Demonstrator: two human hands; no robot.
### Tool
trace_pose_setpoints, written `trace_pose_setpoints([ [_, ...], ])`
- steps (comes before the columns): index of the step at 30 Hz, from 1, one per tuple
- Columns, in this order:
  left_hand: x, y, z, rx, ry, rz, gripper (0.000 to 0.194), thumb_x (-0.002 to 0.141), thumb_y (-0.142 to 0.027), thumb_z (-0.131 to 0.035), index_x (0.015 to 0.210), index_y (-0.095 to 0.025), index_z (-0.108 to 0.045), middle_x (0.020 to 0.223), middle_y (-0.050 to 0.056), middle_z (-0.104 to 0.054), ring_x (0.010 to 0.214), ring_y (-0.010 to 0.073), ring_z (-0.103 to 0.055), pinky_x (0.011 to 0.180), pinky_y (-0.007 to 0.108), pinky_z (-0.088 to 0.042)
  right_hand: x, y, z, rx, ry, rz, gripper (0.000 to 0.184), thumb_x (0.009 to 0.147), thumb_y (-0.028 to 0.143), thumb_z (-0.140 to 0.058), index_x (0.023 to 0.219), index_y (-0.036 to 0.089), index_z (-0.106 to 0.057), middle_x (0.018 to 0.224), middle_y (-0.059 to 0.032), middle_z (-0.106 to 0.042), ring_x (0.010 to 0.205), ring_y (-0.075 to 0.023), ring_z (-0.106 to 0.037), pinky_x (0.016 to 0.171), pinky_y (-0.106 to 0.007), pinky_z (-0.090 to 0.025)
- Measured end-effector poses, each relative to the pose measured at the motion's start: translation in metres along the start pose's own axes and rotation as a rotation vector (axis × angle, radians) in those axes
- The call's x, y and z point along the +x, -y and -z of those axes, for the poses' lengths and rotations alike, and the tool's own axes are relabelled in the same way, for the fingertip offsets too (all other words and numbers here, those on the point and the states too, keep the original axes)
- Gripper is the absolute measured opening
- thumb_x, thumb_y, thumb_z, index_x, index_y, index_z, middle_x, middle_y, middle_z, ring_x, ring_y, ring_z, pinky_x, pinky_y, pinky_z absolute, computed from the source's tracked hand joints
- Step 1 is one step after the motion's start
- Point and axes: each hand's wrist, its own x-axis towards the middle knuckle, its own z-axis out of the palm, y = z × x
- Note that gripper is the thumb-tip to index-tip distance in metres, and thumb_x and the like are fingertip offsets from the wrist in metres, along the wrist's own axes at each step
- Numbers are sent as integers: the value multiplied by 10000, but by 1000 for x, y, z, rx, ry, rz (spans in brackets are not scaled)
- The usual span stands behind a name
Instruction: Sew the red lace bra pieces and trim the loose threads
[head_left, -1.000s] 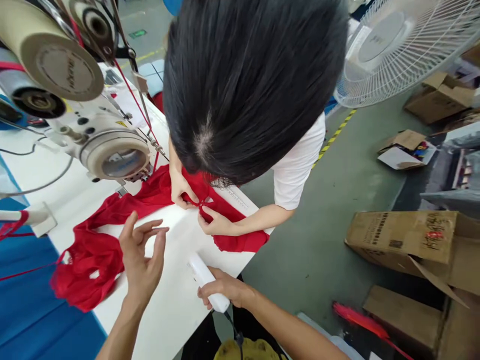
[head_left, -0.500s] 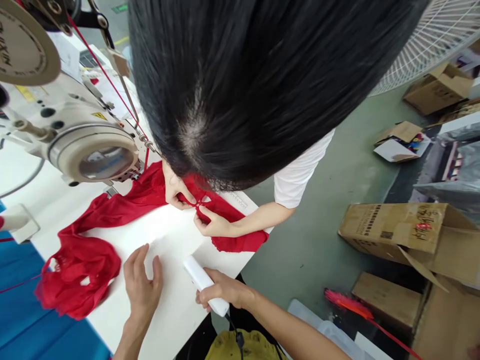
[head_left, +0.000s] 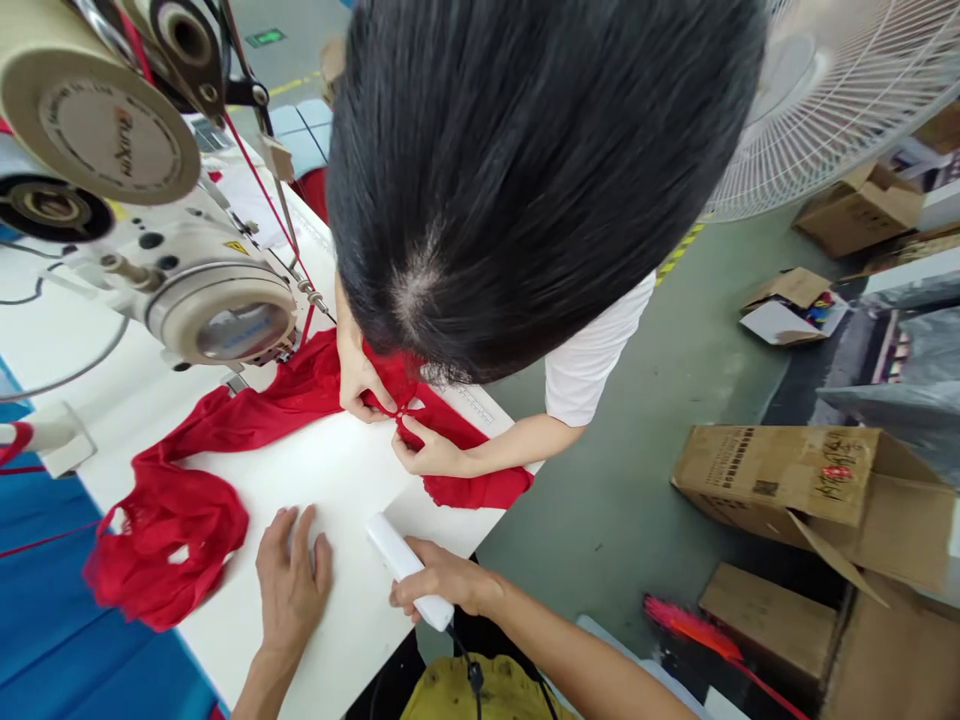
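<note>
One white device point(head_left: 394, 547), lower centre, is wrapped in the right hand point(head_left: 448, 579); the left hand point(head_left: 291, 588), lower left, looks empty, fingers loosely parted. A slack cord point(head_left: 475, 677) should steady the hold.

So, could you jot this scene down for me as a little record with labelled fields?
Left hand: spread palm down at the white table, holding nothing
Right hand: gripping a white handheld device, dark cable at its near end
Co-worker's hands: pinching red fabric
Machine: sewing machine, threaded in red
Behind co-worker: large fan
Floor, right: open cardboard boxes
</note>
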Motion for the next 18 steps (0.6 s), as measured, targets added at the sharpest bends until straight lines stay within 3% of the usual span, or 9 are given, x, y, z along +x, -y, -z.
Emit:
trace_pose_setpoints([
  [18, -5, -1, 3, 48, -22, 16, 454, 935, -189, -543, 1381, -157, -465, 1301, 198, -521, 1304, 365, -488, 1039, 539, -444, 2, -1, -3, -73, -4, -15, 566, 542, 326, -762, 1022, 173, -505, 700, 39, -597, 586, -122, -545, 555, -262, -479],
])
